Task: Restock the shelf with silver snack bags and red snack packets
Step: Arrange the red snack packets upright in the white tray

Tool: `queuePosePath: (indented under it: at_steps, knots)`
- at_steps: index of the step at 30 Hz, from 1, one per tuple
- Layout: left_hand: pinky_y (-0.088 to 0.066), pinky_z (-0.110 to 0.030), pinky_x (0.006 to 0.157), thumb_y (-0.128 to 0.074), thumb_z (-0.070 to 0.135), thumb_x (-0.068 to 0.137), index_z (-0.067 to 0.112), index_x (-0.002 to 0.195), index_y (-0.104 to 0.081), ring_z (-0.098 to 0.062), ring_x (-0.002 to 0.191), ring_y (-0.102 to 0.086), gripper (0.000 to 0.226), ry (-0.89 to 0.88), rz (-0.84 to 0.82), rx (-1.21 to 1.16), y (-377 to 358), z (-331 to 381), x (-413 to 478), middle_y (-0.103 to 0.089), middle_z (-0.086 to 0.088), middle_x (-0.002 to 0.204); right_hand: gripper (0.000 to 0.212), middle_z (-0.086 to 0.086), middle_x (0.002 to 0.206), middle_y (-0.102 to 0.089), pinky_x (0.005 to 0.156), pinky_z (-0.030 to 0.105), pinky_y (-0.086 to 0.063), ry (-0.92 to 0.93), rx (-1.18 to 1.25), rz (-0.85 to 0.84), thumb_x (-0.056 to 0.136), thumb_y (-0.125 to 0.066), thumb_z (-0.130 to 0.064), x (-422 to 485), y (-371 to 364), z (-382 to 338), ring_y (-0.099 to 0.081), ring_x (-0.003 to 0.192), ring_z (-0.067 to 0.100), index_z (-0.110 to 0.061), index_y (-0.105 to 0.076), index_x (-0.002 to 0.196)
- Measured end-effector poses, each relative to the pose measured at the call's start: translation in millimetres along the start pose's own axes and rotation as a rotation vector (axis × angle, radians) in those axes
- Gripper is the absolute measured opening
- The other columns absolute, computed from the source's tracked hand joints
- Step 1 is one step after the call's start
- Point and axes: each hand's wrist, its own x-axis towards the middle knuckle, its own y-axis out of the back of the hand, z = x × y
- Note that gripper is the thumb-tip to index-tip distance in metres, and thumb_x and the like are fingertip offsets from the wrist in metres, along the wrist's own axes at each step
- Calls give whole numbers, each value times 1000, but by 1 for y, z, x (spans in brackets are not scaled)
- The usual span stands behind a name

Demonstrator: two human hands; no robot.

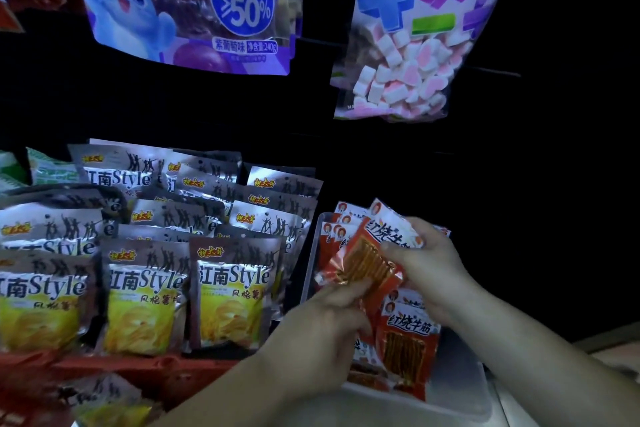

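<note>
- So, what sits at the far left?
- Silver snack bags (pixel 228 291), standing upright in crowded rows, front row facing out with yellow chips printed on them. They stand behind a red ledge (pixel 138 366), and one more silver bag lies below it, blurred.
- Anything above them?
- A purple bag with a blue cartoon cat (pixel 187 3) hangs over the rows, well apart from them.
- Now the hands?
- The left hand (pixel 318 322) comes up from the lower middle, its fingers curled and pinching the lower end of a red snack packet (pixel 367 263). That packet is tilted, held in the air just above a clear plastic bin (pixel 310 263).
- What's inside the bin?
- More red snack packets (pixel 405 343), standing packed against one another, some behind the held one and some in front. The bin stands just beside the silver rows, on their right.
- And the other hand?
- The right hand (pixel 429 267) grips the upper, white-printed end of the same tilted packet, thumb laid across its face.
- Overhead on that side?
- A clear bag of pink and white marshmallows (pixel 415 31) hangs there.
</note>
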Motion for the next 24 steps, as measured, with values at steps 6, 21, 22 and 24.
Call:
queuePosePath:
  at_steps: [6, 21, 22, 24]
  knots:
    - [-54, -31, 95, -50, 17, 87, 29, 94, -72, -11, 122, -59, 26, 312, 207, -137, 2, -32, 4, -59, 10, 134, 14, -8, 97, -71, 83, 27, -54, 133, -169, -204, 95, -71, -10, 20, -15, 14, -64, 87, -4, -23, -70, 92]
    - [-55, -23, 89, -50, 10, 91, 27, 114, -72, -3, 102, -62, 37, 408, 146, -143, -13, -49, 27, -63, 16, 117, 52, -2, 146, -52, 109, 45, -45, 280, -909, -24, 97, -68, -43, 82, -23, 52, -49, 133, 24, -31, -53, 145]
    - [-55, -22, 88, -50, 9, 90, 28, 113, -72, -2, 100, -62, 37, 424, 164, -147, -13, -51, 30, -63, 17, 115, 57, -3, 146, -52, 110, 44, -44, 274, -943, -43, 95, -70, -44, 84, -26, 50, -47, 135, 24, -30, -52, 147]
    - [-54, -20, 85, -51, 9, 91, 29, 112, -72, -1, 97, -61, 36, 457, 183, -160, -13, -53, 34, -62, 18, 112, 56, -5, 140, -54, 109, 40, -41, 285, -1040, -46, 92, -74, -44, 88, -31, 50, -45, 135, 23, -29, -54, 143]
